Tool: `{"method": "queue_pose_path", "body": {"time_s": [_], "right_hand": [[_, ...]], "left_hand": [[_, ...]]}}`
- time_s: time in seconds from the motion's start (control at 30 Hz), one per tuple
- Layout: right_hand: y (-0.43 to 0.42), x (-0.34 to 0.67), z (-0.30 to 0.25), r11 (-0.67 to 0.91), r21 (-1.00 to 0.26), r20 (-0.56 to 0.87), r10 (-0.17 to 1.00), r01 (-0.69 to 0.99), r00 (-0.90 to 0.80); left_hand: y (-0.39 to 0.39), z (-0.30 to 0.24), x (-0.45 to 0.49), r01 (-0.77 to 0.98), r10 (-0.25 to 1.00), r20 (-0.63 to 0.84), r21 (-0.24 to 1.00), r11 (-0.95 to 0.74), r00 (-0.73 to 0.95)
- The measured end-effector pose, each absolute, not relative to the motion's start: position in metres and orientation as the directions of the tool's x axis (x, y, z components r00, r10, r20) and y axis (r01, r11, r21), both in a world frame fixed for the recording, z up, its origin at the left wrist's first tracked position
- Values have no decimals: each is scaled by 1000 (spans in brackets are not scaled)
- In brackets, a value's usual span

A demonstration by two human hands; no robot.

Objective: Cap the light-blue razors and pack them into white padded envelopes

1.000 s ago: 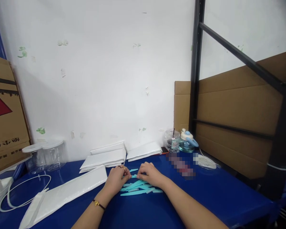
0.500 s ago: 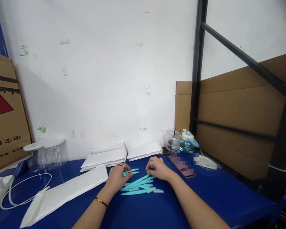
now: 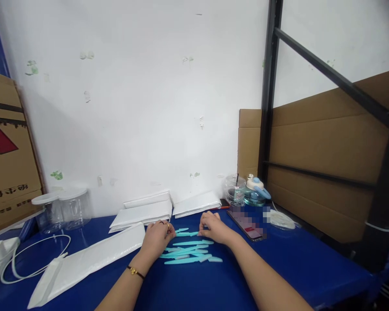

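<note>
Several light blue plastic sticks [image 3: 189,252] lie in a loose pile on the blue table [image 3: 278,268]. My left hand [image 3: 157,239] rests at the pile's left end, its fingers curled round one end of a stick [image 3: 186,234]. My right hand [image 3: 214,229] pinches the other end of that same stick at the far side of the pile. The stick lies roughly level between both hands, just above the table.
White padded envelopes [image 3: 90,259] lie left of my hands, more of the envelopes stacked [image 3: 142,214] by the wall. Clear jars [image 3: 63,207] and a white cable [image 3: 35,255] are at left. A phone [image 3: 248,224], a cup [image 3: 235,190] and a bottle [image 3: 256,190] stand at right.
My hands have moved apart from the middle of the pile. They now hold one stick stretched between them at the pile's far edge.
</note>
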State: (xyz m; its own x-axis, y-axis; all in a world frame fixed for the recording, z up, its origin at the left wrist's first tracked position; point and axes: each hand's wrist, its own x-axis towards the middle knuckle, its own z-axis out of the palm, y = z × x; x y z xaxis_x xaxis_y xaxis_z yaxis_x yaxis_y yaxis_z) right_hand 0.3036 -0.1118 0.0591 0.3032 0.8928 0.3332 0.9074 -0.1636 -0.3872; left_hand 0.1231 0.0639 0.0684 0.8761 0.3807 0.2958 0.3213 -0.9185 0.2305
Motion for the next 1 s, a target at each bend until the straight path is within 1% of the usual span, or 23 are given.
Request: {"method": "queue_pose_path", "body": {"time_s": [0.13, 0.23, 0.3, 0.37, 0.43, 0.5, 0.6, 0.67, 0.73, 0.87, 1.0], "right_hand": [[-118, 316, 59, -270, -406, 321, 852, 873, 413], [-123, 319, 61, -279, -419, 305, 853, 864, 423], [-126, 317, 62, -251, -429, 264, 884, 868, 387], [-127, 313, 62, -230, -438, 194, 920, 869, 341], [-127, 310, 62, -232, -442, 129, 939, 866, 317], [-125, 306, 61, -240, -442, 107, 943, 865, 316], [-121, 300, 62, -202, -448, 162, 940, 871, 301], [-119, 296, 64, -164, -450, 214, 934, 878, 285], [-119, 294, 66, -154, -445, 250, 925, 882, 287], [-119, 303, 66, -211, -439, 295, 884, 873, 362], [-122, 318, 61, -296, -449, 319, 828, 843, 461]], "left_hand": [[82, 68, 115, 407, 462, 293, 230, -884, 837], [86, 68, 112, 418, 489, 290, 276, -866, 823], [82, 68, 112, 367, 459, 285, 320, -873, 842], [75, 68, 114, 282, 387, 276, 352, -892, 880], [68, 66, 115, 208, 319, 275, 366, -907, 907], [64, 63, 116, 168, 278, 273, 366, -915, 921], [61, 60, 119, 158, 248, 241, 341, -927, 938], [60, 60, 121, 176, 252, 229, 306, -936, 940], [60, 63, 121, 203, 269, 249, 261, -944, 931], [70, 69, 117, 262, 308, 321, 179, -948, 896], [90, 70, 108, 369, 407, 330, 173, -913, 852]]}}
